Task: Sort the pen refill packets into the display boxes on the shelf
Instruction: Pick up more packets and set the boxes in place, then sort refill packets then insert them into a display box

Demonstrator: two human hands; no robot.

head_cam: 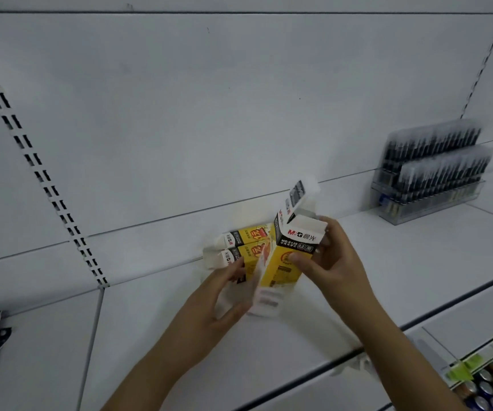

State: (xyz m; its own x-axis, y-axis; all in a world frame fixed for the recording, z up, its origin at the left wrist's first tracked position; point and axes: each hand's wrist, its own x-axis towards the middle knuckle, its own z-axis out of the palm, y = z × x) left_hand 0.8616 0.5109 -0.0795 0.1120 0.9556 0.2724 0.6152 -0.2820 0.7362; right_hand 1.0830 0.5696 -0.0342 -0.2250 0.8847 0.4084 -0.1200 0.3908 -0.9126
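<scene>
Fingers of the right hand [333,262] grip the upright yellow refill box [291,256] over the white shelf [387,262], while the left hand [224,295] seemingly pinches a blurred white flap [264,287] beside two lying boxes [243,243].

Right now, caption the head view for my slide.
Both hands, left hand and right hand, hold an opened yellow box over the white shelf.

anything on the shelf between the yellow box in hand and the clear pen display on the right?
Nothing: in the head view, the white shelf is bare between the yellow box and the clear pen display.
</scene>
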